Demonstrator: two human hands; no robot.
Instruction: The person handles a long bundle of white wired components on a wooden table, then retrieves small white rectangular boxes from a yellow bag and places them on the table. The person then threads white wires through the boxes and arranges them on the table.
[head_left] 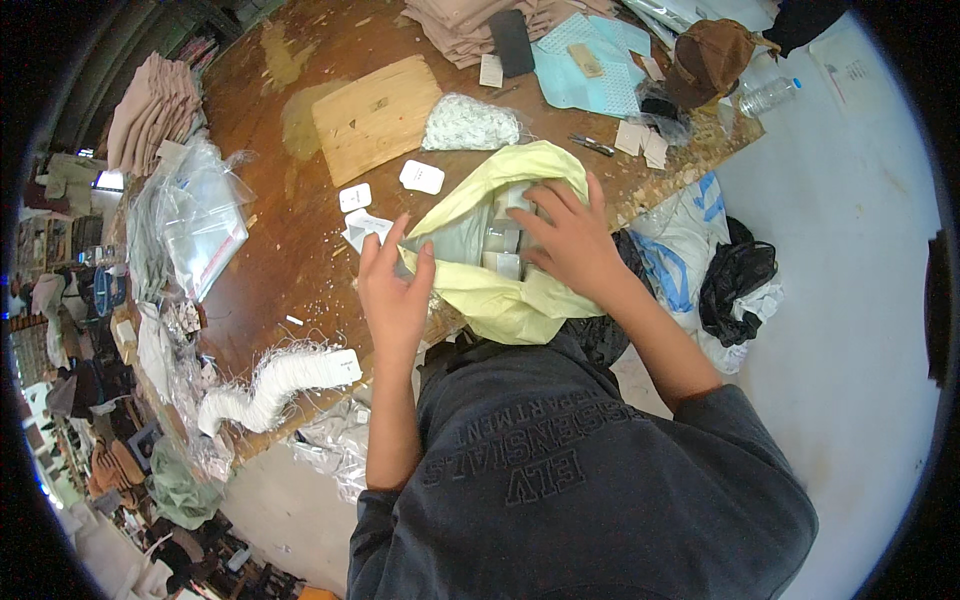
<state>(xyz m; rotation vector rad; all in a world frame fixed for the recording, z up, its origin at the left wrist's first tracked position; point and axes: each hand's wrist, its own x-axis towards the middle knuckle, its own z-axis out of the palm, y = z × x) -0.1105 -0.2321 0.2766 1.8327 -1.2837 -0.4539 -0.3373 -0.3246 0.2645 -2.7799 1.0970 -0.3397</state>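
A pale yellow bag [500, 312] lies at the near edge of the table, its mouth spread wide. Inside it are several small whitish and grey bundles [502, 240], partly hidden by the bag and my fingers. My left hand [393, 290] is at the left end of the bag's mouth, with the rim between thumb and fingers. Over the right side, my right hand [572, 235] reaches into the mouth, fingers apart and bent down by the bundles. White tags [366, 228] lie just beyond my left hand.
A long stack of white strung tags [270, 388] lies at left near clear plastic sleeves [200, 225]. Farther back are a wooden board [375, 115], a bag of white pieces [470, 124], small snips [592, 145], folded pink cloth [455, 30] and a brown cap [712, 62].
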